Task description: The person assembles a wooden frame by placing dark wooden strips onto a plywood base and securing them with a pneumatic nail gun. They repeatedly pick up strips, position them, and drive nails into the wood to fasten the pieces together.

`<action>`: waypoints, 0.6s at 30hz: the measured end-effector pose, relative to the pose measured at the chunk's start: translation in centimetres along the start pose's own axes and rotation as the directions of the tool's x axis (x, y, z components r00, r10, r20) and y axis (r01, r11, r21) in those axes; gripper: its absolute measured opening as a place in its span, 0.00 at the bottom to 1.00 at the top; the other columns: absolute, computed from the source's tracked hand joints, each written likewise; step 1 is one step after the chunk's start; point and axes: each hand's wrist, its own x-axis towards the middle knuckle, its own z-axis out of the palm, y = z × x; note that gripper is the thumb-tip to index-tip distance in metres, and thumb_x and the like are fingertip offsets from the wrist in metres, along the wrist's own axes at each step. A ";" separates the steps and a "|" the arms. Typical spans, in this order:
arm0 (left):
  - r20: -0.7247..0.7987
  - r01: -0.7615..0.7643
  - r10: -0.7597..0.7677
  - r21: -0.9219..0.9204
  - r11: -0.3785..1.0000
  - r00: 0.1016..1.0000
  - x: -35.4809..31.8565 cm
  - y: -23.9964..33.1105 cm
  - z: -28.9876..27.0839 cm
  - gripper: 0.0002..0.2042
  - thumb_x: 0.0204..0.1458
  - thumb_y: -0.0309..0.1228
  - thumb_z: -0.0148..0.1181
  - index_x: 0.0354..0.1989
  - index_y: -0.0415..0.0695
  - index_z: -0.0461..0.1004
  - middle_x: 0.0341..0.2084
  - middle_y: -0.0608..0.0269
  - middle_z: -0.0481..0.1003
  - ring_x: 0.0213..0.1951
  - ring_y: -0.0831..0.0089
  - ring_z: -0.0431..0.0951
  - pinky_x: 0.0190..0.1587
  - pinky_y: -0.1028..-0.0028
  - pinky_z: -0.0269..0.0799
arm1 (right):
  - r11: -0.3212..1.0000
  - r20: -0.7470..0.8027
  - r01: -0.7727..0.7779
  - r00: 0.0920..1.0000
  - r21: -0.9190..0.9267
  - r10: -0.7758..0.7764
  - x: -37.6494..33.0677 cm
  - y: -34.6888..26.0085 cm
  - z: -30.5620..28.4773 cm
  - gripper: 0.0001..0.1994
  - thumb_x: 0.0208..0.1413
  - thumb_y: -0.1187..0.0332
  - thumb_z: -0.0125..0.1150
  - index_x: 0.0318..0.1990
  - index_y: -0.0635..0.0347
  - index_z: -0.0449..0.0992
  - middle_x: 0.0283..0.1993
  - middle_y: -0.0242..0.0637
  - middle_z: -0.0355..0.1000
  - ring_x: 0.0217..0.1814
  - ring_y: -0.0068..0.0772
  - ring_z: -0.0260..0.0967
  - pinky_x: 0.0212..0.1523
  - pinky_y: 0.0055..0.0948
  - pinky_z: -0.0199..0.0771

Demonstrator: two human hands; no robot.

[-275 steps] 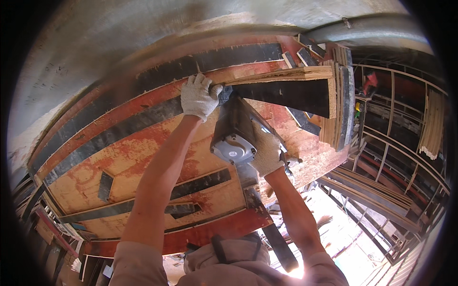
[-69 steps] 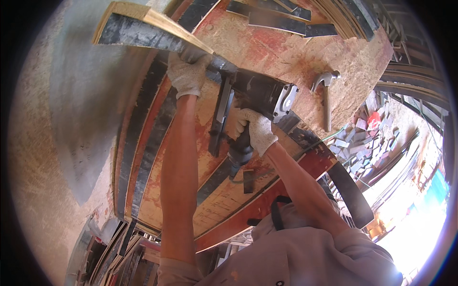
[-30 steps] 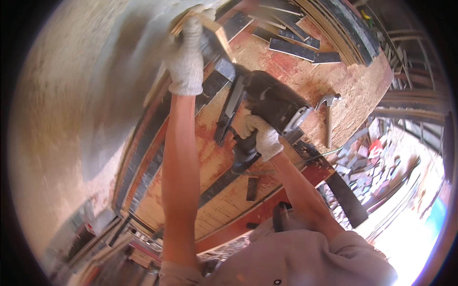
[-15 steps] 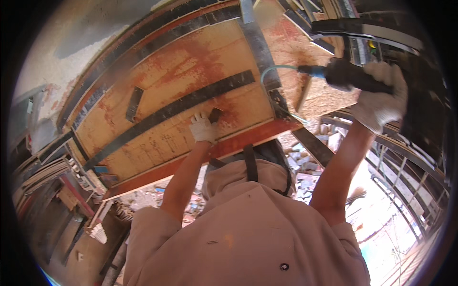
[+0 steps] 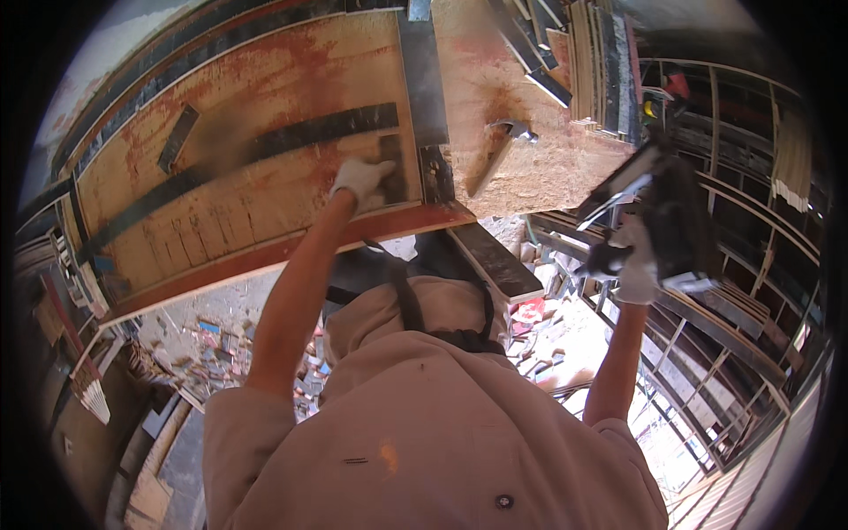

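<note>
Gripping a dark nail gun with the right hand, holding it off the counter near the right corner; holding the left hand out to a short dark strip lying on the counter, just below the end of a long curved strip. Seemingly picking up or positioning that short piece, probably calling next for a sure grip and true alignment before applying the gun. Blurring too much at the left fingertips for telling clamped from touching; covering the gun's handle with the right hand, and losing the gun's outer side in shadow
</note>
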 end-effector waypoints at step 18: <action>-0.018 0.180 -0.180 0.077 0.981 0.984 0.5 0.2 12.3 0.20 0.58 0.44 0.63 0.44 0.36 0.83 0.40 0.47 0.84 0.44 0.56 0.83 0.46 0.63 0.78 | 0.875 0.721 -0.484 0.599 -0.022 0.349 6.7 8.9 9.6 0.06 0.59 0.70 0.65 0.34 0.57 0.73 0.24 0.28 0.66 0.23 0.21 0.60 0.27 0.25 0.61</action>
